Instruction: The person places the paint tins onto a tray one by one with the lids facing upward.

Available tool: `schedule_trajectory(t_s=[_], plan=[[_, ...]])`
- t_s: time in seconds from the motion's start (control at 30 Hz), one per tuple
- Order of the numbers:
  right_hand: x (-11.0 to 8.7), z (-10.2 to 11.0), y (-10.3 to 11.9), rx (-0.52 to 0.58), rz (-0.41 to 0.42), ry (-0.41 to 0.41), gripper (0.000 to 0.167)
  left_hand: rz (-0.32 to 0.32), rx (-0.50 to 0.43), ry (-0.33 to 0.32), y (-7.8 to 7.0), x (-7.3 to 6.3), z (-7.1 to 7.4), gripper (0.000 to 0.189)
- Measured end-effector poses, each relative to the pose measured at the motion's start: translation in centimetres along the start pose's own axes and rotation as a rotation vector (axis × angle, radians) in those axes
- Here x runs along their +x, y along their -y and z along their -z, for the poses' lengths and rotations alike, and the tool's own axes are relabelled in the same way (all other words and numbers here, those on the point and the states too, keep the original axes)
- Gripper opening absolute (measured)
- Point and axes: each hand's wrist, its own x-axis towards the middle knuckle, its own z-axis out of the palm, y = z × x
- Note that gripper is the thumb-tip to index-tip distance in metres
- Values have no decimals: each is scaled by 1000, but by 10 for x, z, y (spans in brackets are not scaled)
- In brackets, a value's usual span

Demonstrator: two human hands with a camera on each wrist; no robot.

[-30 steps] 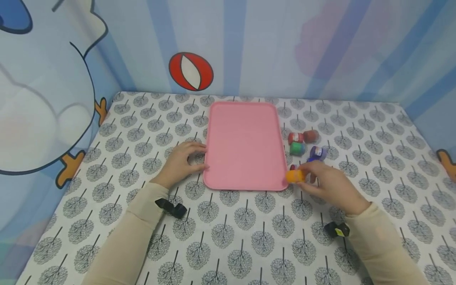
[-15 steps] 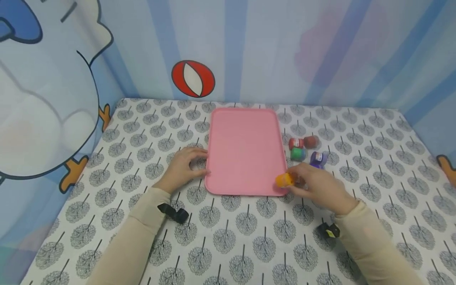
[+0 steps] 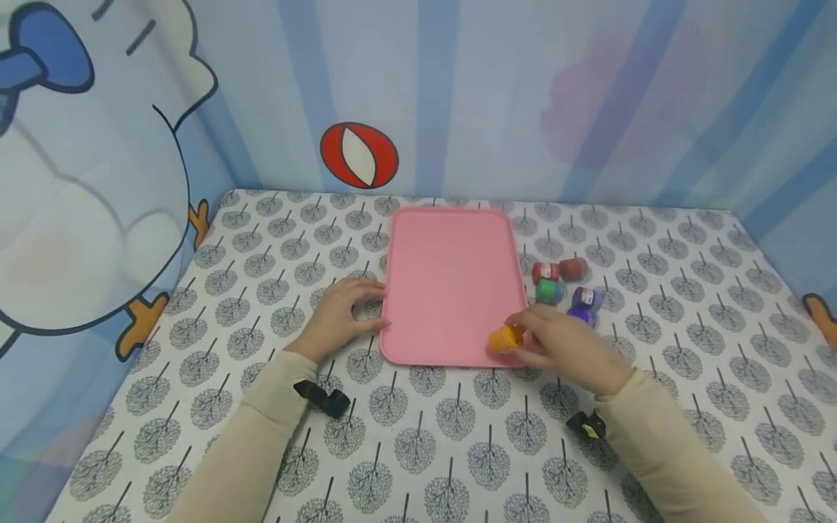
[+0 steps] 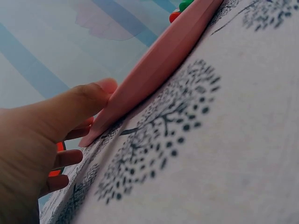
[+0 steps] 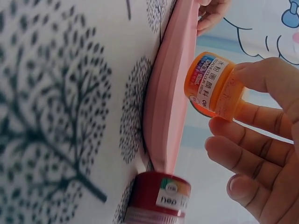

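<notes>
My right hand (image 3: 569,345) pinches an orange paint jar (image 3: 502,340) between thumb and fingers, tilted over the near right corner of a pink tray (image 3: 451,283). In the right wrist view the jar's printed label (image 5: 212,79) faces the camera and the other fingers hang loosely bent. My left hand (image 3: 336,316) touches the tray's left rim with the thumb and fingertips, the palm off to the side. A dark red jar (image 5: 159,193) stands by the tray's corner in the right wrist view; my right hand hides it in the head view.
Right of the tray stand a red jar (image 3: 546,272), a brownish-red jar (image 3: 573,269), a green jar (image 3: 549,291), a purple jar (image 3: 587,298) and a blue-violet jar (image 3: 582,317). A tree-patterned cloth (image 3: 425,465) covers the table. A printed curtain (image 3: 484,102) hangs behind.
My right hand has carried the orange paint jar leftward from the tray's right edge to above its near right corner. The left hand stays at the rim; the head view has shifted slightly.
</notes>
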Motion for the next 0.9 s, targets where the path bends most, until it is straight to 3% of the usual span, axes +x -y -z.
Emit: schedule_trajectory(t_s=[0.9], plan=[[27, -18, 17, -52, 138, -12, 38, -16, -5, -27, 3, 0, -2, 53]])
